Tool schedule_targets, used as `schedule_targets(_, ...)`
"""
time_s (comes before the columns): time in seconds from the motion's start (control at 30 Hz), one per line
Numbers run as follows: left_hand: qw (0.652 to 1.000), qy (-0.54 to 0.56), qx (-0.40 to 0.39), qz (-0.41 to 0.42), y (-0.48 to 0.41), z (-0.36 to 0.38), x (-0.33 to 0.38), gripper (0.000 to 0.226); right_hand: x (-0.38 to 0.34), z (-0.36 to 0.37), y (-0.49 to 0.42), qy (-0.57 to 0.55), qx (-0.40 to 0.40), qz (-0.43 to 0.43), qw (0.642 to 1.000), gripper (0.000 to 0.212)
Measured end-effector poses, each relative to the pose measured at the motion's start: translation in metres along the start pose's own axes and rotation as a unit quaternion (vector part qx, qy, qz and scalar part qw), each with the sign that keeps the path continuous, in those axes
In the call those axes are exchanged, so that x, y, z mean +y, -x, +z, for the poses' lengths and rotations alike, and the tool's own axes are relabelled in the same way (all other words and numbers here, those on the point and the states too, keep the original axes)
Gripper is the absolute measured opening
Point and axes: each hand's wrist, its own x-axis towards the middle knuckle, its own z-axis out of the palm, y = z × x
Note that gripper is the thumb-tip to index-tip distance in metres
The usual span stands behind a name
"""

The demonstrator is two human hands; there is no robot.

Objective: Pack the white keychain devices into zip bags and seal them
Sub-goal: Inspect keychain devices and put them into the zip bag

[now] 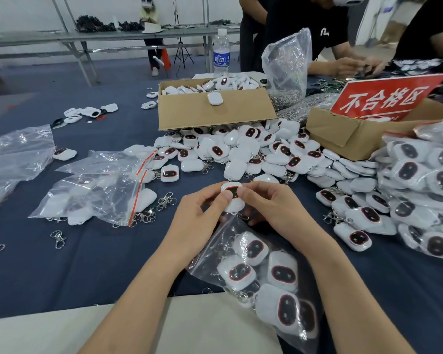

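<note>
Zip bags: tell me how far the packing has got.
Done: filled bags lie stacked at the right edge. In hand: the left hand and right hand hold one white device at the mouth of the near bag, which already holds several. Left: the loose pile mid-table and the devices in the cardboard box are unbagged.

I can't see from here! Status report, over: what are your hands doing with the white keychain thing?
Left hand and right hand both pinching one white keychain device. Zip bag right below, part-filled, mouth hidden by hands. Nothing in the way. Over.
</note>
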Motion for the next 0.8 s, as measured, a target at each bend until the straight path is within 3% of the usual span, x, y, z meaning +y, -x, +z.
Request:
schedule_targets(0.27, 1.000, -0.014, -0.003, 0.012, -0.0001, -0.0003, -0.0021, 0.022, 0.0019, 0.0025, -0.0011, 0.029, 0.015, -0.015, 0.999, 0.018)
schedule_targets(0.57, 0.996, -0.080, -0.014, 0.044, -0.0019, -0.0002, -0.0052, 0.032, 0.0008, 0.0020, 0.0007, 0.020, 0.025, -0.018, 0.999, 0.011)
schedule_targets(0.8, 0.997, -0.061, -0.023, 0.037, 0.0013, -0.0038, 0.0003, 0.032, -0.0015, 0.0020, 0.0050, 0.039, 0.014, -0.035, 0.999, 0.011)
